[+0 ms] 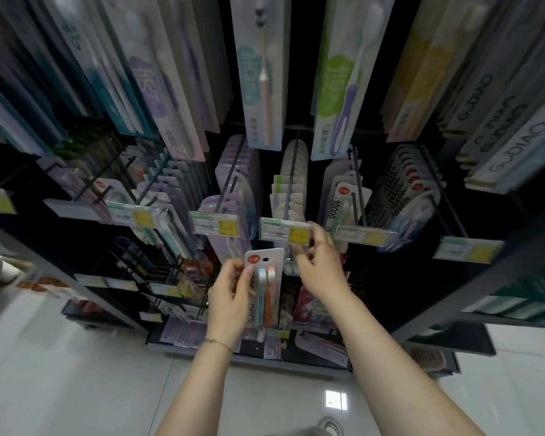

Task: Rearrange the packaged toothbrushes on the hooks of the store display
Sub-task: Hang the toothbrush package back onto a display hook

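Two grips observed: left grip (230,297) holds twin toothbrush pack (266,291); right grip (320,272) at price tag (285,231), closure undeterminable.

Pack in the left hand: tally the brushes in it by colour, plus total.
Blue brush: 1
Orange brush: 1
Total: 2, side by side in the one pack that the left hand holds.
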